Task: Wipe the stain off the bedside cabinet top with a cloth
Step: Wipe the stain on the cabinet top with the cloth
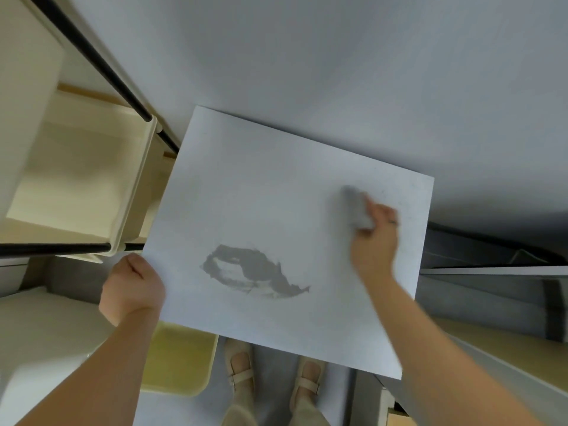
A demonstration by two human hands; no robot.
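Taking the stain (253, 270) as my marker: far off to its left stands a cream shelf unit (92, 167) with black rails, close against the cabinet's side, which leaves me little room there.

Nearer, just left of the stain, my left hand (132, 287) sits at the edge of the cabinet top (276, 179). It is curled closed over that edge, thumb on top, the fingers out of sight below. I judge I hold it so to steady the top and brace myself while the other arm rubs.

The stain itself is a grey, ragged smear with a paler patch inside it, lying on the near-middle of the white top. It looks untouched, so the wiping of it is yet to come.

Right of the stain and farther from me, my right hand (375, 238) is bunched around a grey cloth (358, 207), fingers pressed together on it, the wad pushed flat against the surface. The blur suggests it is moving. I grip it wadded, I think, so that pressure goes through one firm pad.

Below the stain, my shoes (242, 373) show on the floor.
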